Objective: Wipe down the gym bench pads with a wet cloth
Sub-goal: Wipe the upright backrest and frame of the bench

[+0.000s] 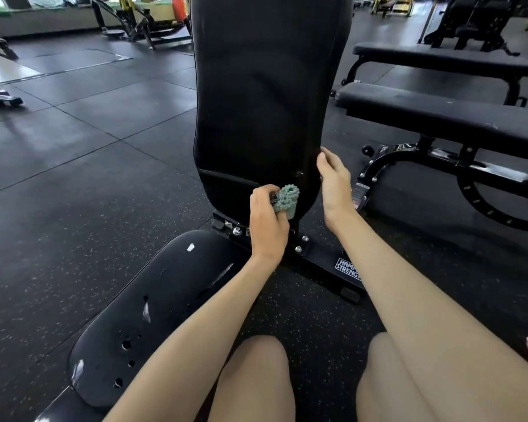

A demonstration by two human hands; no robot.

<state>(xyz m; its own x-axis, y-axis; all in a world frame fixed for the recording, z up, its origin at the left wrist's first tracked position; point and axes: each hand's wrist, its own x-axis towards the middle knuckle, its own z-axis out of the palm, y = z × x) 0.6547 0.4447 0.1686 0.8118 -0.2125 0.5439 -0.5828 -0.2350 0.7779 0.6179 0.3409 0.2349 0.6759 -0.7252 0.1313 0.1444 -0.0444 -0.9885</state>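
Teal and fuzzy, the cloth [285, 201] is bunched up in the person's left grip [269, 220]. The fingers are curled tight round it. The cloth is pressed on the low end of the tall black back pad [256, 86], near its right corner. The back pad stands almost straight up.

The right grip [333, 181] is on the right edge of the back pad, a bit higher than the cloth. Its fingers bend round that edge and hold it.

Just below the back pad is a black metal frame [299, 248] with shiny bolts. A white label [346, 268] on the frame is partly hidden by the right arm. The black seat pad [165, 300] lies lower down on the left. It has white scuffs and small holes in it.

The person's bare knees [250, 379] show at the bottom. Two flat black benches [439, 114] stand off to the right, well apart from the cloth. The floor [89, 147] is dark rubber tiles with little specks.
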